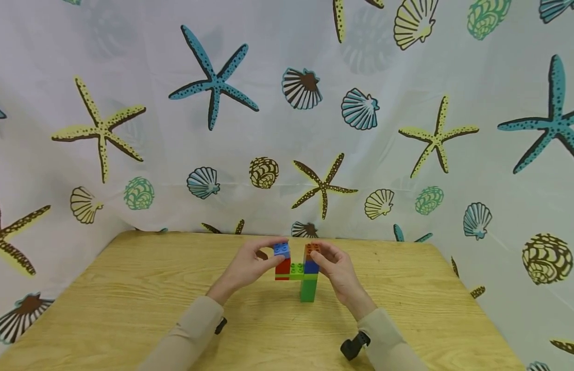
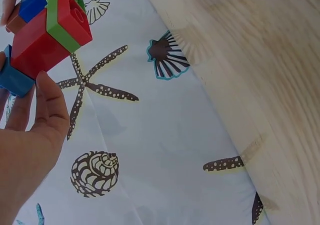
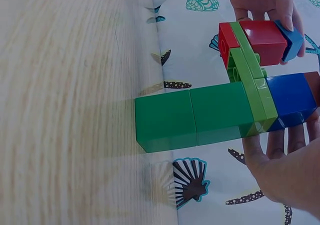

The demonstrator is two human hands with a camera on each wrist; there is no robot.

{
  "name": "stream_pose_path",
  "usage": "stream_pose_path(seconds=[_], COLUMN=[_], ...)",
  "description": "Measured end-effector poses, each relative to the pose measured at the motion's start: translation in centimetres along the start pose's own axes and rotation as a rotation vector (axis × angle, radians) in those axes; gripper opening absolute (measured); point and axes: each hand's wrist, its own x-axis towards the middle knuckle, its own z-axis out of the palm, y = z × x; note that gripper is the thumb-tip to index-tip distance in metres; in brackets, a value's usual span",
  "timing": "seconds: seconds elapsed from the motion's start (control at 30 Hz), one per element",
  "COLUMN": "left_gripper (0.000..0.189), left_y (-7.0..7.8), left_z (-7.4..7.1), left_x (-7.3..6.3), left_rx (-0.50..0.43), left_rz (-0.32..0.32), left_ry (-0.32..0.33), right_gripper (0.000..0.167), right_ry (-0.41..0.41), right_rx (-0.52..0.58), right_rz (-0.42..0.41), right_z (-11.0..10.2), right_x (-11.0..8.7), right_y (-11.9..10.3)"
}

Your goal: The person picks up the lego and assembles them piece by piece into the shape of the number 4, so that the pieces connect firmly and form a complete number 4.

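A toy building-block structure stands upright on the table, between both hands. Its foot is a column of two stacked green blocks [image 3: 167, 120], topped by a lime green plate [image 1: 296, 276] that reaches out to the left. On the plate's left end sits a red block [image 2: 39, 42], with a smaller red piece [image 3: 227, 41] beneath the plate. My left hand [image 1: 245, 265] pinches the light blue block [image 1: 282, 250] on top of the red one. At the right end a dark blue block [image 3: 290, 99] carries an orange-brown block [image 1: 309, 249]. My right hand [image 1: 339, 273] grips that orange-brown block, thumb at its near side.
The wooden table [image 1: 129, 304] extends to both sides of the structure. Behind its far edge hangs a white curtain [image 1: 250, 134] printed with starfish and shells. A black wrist strap [image 1: 355, 345] sits at the right sleeve.
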Motion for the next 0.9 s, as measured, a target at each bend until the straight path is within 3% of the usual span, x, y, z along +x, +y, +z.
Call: stream_pose_path(seconds=[0.33,0.57,0.77,0.9], left_gripper=[0.04,0.056,0.063,0.059], left_y=[0.22,-0.22,-0.37,-0.42], left_z=[-0.22,-0.23,-0.26,-0.23], left_x=[-0.1,-0.36,-0.62,-0.77], left_rx=[0.087,0.155,0.234,0.235], left_rz=[0.061,0.129,0.152,0.149], left_ry=[-0.047,-0.07,-0.081,-0.092], right_gripper=[0.044,0.041,0.042,0.044], right_ry=[0.012,0.018,0.01,0.013], right_rx=[0.005,-0.013,0.0,-0.005], right_rz=[0.0,-0.004,0.006,0.01], right_z=[0.01,0.04,0.15,0.25], right_x=[0.12,0.08,0.06,-0.01], right_y=[0.19,0.23,0.06,-0.01])
